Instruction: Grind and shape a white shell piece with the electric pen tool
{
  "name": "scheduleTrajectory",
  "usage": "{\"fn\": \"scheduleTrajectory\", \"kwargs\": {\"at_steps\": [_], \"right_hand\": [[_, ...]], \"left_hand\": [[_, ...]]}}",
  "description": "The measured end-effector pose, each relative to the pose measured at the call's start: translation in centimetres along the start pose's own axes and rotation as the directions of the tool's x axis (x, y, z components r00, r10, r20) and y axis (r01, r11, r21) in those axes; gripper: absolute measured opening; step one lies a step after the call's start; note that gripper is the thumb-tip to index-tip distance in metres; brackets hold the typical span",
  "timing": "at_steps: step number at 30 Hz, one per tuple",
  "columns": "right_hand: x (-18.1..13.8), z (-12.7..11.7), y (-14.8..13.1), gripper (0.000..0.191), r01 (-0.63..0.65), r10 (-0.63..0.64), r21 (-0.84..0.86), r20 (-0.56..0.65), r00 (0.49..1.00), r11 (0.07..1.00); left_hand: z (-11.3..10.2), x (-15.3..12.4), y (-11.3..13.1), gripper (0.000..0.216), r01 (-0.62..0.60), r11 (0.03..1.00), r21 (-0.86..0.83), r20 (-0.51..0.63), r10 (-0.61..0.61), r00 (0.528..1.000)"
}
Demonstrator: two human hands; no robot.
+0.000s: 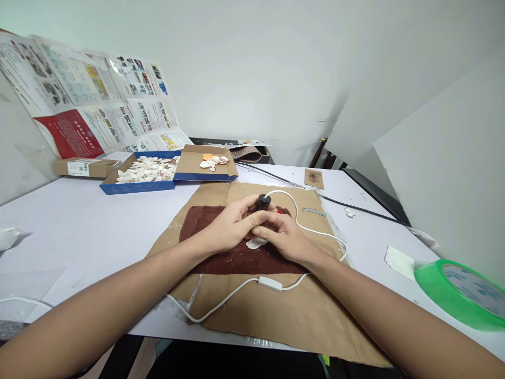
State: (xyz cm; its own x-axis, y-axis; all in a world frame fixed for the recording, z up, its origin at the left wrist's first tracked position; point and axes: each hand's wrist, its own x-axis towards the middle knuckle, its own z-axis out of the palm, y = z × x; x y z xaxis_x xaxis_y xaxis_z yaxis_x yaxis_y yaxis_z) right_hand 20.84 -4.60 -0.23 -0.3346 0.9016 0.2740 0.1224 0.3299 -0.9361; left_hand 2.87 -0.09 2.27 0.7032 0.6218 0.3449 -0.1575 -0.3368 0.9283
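A black cylindrical corded tool [263, 202] stands upright between my hands, a white cord [294, 202] leaving its top. My left hand [234, 223] is wrapped around the tool from the left. My right hand [286, 234] is closed against it from the right, its fingers meeting the left hand's; the tool's lower end is hidden. A bit of red shows behind the right fingers. Just under the hands lies a white, shell-like piece [256, 242] on a dark brown cloth [229, 260], which rests on flattened cardboard [244, 305].
A blue box [138, 186] holds many white shell-like pieces, with several more on its cardboard lid [189, 163]. At right lie metal tweezers [314, 211], a brown abrasive-looking square [314, 178] and green tape [442, 295]. The cord's inline switch [270, 283] lies in front.
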Motion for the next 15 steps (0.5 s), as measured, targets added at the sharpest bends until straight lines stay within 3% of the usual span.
{"fn": "scheduleTrajectory", "kwargs": {"at_steps": [15], "right_hand": [[0.04,0.02,-0.14,0.042,0.026,-0.026,-0.008,-0.017,1.000,1.000]], "left_hand": [[-0.11,0.06,-0.09,0.034,-0.024,0.999,0.022,0.001,0.024,1.000]]}}
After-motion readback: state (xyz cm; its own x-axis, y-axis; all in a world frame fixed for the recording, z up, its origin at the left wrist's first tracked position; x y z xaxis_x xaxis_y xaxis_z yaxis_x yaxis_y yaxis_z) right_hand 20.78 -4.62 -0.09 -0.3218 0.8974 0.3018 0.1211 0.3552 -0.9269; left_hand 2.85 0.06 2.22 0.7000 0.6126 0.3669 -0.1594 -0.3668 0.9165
